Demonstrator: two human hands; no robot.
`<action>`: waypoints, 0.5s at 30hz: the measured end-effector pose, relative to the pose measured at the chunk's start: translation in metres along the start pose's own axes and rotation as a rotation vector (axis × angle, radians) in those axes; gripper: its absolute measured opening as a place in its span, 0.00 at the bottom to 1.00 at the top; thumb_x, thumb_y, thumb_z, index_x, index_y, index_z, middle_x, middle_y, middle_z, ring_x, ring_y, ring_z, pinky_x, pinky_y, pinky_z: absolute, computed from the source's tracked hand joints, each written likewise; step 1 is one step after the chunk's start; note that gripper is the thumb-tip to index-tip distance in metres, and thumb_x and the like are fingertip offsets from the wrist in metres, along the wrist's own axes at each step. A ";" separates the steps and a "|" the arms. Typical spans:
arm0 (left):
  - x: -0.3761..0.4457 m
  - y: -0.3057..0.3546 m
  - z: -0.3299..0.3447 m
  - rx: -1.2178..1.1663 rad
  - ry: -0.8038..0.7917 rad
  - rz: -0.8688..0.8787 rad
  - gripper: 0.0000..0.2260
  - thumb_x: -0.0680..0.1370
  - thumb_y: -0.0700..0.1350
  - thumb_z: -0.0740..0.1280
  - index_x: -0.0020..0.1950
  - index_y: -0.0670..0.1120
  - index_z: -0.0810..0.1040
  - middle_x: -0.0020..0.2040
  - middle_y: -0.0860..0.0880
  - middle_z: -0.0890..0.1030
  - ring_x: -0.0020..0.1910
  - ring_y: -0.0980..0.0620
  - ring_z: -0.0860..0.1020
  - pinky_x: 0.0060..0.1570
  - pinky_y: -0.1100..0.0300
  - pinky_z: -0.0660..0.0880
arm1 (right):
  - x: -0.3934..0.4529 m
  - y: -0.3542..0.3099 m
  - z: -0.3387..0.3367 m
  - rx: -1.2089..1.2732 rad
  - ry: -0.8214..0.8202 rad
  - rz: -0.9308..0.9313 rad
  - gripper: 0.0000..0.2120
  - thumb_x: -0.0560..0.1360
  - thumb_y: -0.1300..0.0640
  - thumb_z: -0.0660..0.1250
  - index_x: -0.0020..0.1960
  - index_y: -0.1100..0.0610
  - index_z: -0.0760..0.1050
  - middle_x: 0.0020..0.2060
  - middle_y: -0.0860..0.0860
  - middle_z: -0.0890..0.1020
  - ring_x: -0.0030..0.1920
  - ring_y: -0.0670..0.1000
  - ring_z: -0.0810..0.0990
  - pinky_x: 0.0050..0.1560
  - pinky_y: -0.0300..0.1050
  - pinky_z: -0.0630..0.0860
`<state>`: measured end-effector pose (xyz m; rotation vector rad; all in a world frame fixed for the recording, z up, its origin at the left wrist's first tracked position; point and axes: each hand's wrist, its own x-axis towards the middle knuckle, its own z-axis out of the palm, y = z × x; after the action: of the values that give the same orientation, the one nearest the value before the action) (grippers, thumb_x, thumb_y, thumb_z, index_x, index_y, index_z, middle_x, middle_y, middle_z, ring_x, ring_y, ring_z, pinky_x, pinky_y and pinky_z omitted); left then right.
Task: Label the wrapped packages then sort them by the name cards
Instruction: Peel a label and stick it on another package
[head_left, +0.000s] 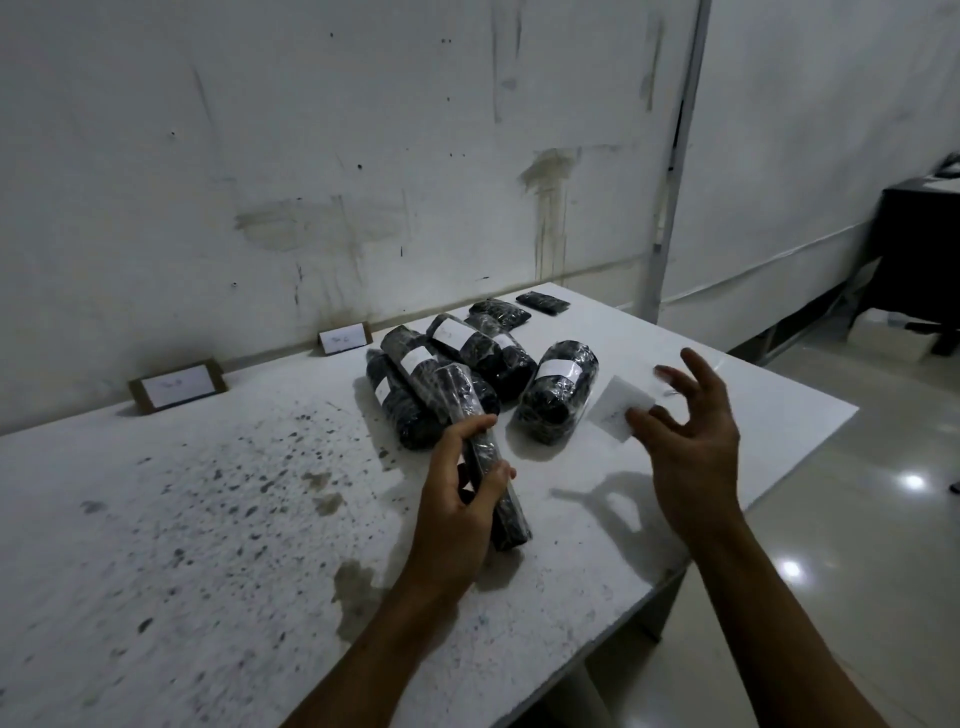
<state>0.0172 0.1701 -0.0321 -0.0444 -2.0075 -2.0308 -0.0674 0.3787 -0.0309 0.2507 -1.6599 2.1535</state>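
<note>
Left hand grips a long dark wrapped package, fingers and thumb curled round its middle; the package is tilted, its near end down by the white table, its far end up against the pile. No label visible on it. Right hand hovers above the table's right side, fingers spread and loosely bent; a white label sits at the thumb tip, looks stuck or lightly pinched there, cannot tell which. Fingertips are motion-blurred.

The pile of wrapped packages lies mid-table, far of the left hand, several with white labels on them. One labelled package lies just right of the pile, near the label. Two more dark packages lie farther back by the wall.

Two name cards lean against the wall: left card, right card; writing too small to read. Table surface is speckled with dark stains on the left.
</note>
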 end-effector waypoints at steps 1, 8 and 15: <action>0.000 0.001 0.000 0.002 -0.014 -0.008 0.20 0.83 0.39 0.65 0.66 0.64 0.74 0.64 0.55 0.76 0.55 0.57 0.83 0.50 0.53 0.84 | -0.005 0.001 0.007 0.020 -0.007 0.046 0.34 0.76 0.69 0.70 0.75 0.45 0.67 0.67 0.51 0.76 0.57 0.55 0.84 0.58 0.53 0.82; 0.005 0.000 -0.004 -0.128 0.076 -0.034 0.35 0.80 0.35 0.68 0.76 0.65 0.58 0.68 0.53 0.77 0.58 0.46 0.84 0.51 0.54 0.83 | -0.027 -0.015 0.053 0.463 -0.046 0.360 0.27 0.70 0.62 0.70 0.68 0.53 0.74 0.55 0.59 0.85 0.55 0.55 0.86 0.50 0.46 0.83; 0.012 0.005 -0.012 -0.461 0.082 -0.159 0.21 0.79 0.31 0.54 0.64 0.49 0.77 0.59 0.44 0.85 0.49 0.45 0.85 0.51 0.50 0.79 | -0.054 -0.008 0.081 0.458 -0.121 0.484 0.11 0.72 0.57 0.71 0.51 0.62 0.80 0.50 0.60 0.84 0.52 0.54 0.85 0.52 0.49 0.81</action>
<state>0.0087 0.1566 -0.0252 0.1054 -1.5002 -2.5108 -0.0235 0.2917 -0.0222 0.1139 -1.3640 2.9304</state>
